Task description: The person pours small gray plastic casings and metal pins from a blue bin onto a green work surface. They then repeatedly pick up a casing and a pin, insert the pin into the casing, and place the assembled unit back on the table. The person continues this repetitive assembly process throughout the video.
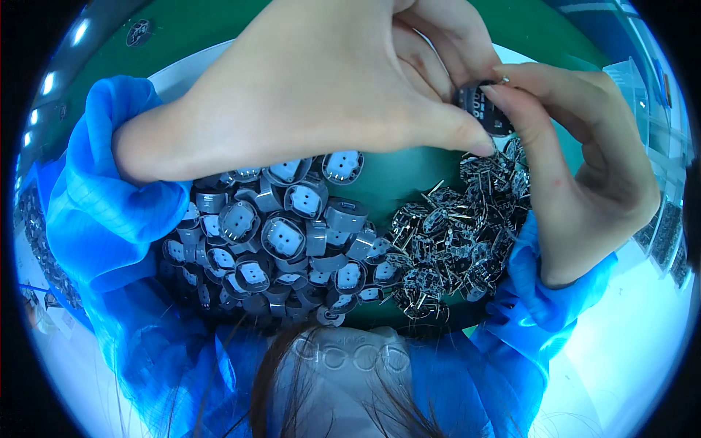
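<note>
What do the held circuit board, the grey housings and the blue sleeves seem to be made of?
Held circuit board: probably rigid laminate, dark and slightly glossy, with pale marks across its face.
Grey housings: likely moulded plastic, satin, with soft highlights on smooth curved walls.
Blue sleeves: apparently thin synthetic fabric, bunching in soft folds.

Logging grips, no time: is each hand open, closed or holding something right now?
Left hand: closed, holding a dark round part.
Right hand: closed in a pinch at that part's edge; exactly what it grips cannot be told.
</note>
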{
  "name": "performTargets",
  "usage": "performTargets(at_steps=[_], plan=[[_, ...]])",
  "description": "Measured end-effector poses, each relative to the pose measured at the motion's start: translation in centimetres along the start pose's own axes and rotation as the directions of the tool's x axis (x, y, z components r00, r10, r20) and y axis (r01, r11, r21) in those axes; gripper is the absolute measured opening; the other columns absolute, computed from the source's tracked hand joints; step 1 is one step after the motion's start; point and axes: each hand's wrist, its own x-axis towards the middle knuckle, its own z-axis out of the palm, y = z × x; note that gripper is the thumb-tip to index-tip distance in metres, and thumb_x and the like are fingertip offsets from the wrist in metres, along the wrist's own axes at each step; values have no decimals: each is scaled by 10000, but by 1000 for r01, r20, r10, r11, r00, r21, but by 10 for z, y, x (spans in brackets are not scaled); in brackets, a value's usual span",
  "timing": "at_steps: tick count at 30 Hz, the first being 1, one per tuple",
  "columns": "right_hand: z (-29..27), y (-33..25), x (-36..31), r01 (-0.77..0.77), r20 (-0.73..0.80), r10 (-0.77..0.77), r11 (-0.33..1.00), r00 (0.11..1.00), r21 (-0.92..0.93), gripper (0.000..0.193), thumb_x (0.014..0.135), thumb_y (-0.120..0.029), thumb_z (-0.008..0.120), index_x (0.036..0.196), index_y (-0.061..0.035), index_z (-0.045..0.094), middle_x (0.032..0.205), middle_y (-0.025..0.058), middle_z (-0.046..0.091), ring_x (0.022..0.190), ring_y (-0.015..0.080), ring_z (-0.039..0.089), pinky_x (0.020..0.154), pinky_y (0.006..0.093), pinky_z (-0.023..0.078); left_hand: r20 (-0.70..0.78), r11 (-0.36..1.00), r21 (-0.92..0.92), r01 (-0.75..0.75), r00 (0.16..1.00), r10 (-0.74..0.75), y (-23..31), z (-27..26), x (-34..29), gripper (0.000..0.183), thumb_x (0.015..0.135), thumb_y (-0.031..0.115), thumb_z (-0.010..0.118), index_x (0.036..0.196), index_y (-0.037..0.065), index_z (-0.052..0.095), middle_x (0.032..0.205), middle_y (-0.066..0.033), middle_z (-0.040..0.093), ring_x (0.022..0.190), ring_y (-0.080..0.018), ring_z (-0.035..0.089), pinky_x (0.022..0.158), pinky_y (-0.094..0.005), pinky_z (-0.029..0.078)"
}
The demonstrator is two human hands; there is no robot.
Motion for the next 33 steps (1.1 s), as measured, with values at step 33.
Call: performTargets(at_steps=[33], plan=[[-2, 15, -4, -440, 274, 344, 708, 898, 553, 383, 989, -90, 647, 1313, 97, 563, 1188, 162, 681, 1086, 231, 683, 959, 342, 552, 27, 834, 527, -162, 984, 174, -3, 5, 3, 311, 844, 29, 805, 1124, -63, 708, 1082, -201, 727, 894, -210, 733, 810, -312, 629]])
